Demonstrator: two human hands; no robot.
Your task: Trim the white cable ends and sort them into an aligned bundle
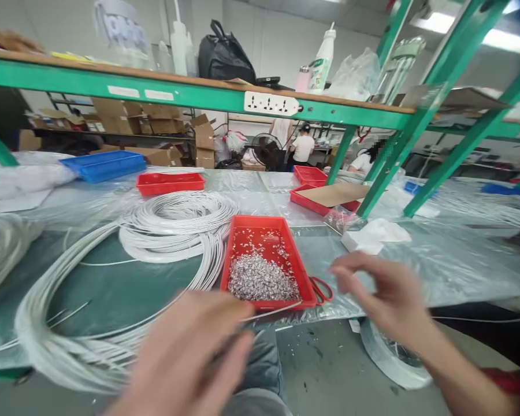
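Note:
My left hand (190, 349), blurred, is closed around a thin white cable (277, 312) whose free end sticks out to the right, past the near edge of a red tray (301, 260). Inside that tray lies a heap of small, shiny metal pieces (264, 278). My right hand (383, 289) hovers to the tray's right with thumb and forefinger tips brought together; anything between them is too small to make out. Red-handled scissors (323, 290) lie between the tray and my right hand. White cable coils (177, 216) are spread left of the tray, partly behind my left hand.
A green-framed shelf (190, 95) spans the bench, with a slanting green post (387, 156) at the right. Behind the coils are another red tray (170, 184) and a blue tray (108, 166). Crumpled white paper (377, 234) lies rightward. A white roll (394, 358) is below the bench edge.

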